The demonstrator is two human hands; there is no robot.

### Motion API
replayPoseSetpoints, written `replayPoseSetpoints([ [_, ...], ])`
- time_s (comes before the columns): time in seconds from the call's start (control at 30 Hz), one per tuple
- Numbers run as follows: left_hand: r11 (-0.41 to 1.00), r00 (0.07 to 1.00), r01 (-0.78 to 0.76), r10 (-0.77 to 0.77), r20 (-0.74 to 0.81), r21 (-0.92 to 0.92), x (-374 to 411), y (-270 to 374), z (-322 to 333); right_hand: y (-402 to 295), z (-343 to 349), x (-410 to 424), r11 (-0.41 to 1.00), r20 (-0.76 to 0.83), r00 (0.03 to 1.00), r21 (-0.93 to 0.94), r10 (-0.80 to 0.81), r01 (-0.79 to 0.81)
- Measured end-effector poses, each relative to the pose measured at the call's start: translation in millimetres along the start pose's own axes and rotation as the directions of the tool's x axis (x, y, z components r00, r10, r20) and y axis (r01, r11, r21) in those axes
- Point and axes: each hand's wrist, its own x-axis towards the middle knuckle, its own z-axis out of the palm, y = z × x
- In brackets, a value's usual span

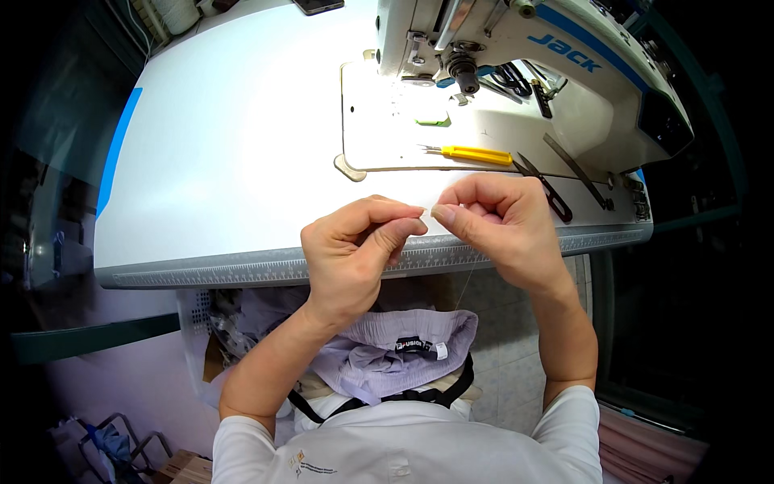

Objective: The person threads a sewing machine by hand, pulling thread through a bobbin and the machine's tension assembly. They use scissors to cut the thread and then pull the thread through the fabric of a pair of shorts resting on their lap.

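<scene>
My left hand (351, 254) and my right hand (502, 224) meet almost tip to tip above the table's front edge. Thumb and forefinger are drawn together on each; whatever is between the left fingertips is too small to make out. A fine thread (465, 285) runs down from beneath my right hand towards a pale lilac garment (369, 357) on my lap. Its gathered elastic waistband (387, 320) faces up, with a black woven label (412, 345) and a small white tag (442, 351) sewn inside.
A Jack sewing machine (580, 78) stands at the back right. Before it lie a yellow-handled seam ripper (478, 155), dark thread snips (553, 196), a metal strip (574, 163) and a green-edged piece (432, 119). A ruler tape (242, 275) lines the table's front edge.
</scene>
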Motion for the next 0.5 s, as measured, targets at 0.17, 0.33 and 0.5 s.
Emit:
replayPoseSetpoints([
  [0.17,0.993,0.996,0.079,-0.082,-0.032,-0.093,-0.9,1.8,1.8,3.6,2.6,-4.1,1.000,0.001,1.000,0.007,0.018,-0.018],
  [0.33,0.962,0.981,0.176,-0.188,-0.038,-0.208,-1.2,5.6,0.0,11.6,8.6,-8.7,1.000,-0.005,1.000,-0.013,-0.002,0.002],
  [0.5,0.971,0.976,0.191,-0.203,-0.076,-0.143,1.1,5.3,-3.6,8.7,14.5,-15.5,0.999,-0.014,1.000,-0.035,0.000,-0.001],
])
